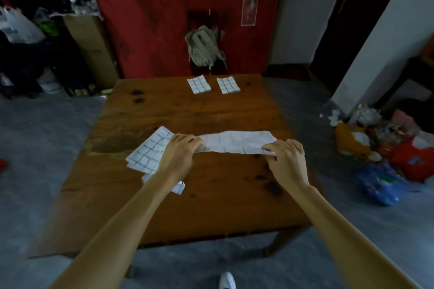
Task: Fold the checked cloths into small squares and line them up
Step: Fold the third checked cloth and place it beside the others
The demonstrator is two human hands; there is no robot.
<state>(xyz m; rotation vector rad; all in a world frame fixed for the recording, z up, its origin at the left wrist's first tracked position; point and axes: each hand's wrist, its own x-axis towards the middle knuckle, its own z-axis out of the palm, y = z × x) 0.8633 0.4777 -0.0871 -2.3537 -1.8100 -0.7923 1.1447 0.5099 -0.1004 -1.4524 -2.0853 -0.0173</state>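
Left hand [183, 148] pinching the left end of the cloth strip [237, 142]; right hand [287, 156] pinching the right end. Strip stretched between both hands, long axis side to side across the table [211, 195], near its middle. Each hand equally near its own end; next fold judged end to end. Unfolded checked cloths [148, 152] heaped just left of the strip, partly under the left forearm. Two folded squares [199, 84] [228, 85] side by side beyond the strip, at the far table edge. Nothing lying between strip and squares. Backpack [204, 48] on a chair behind the table.
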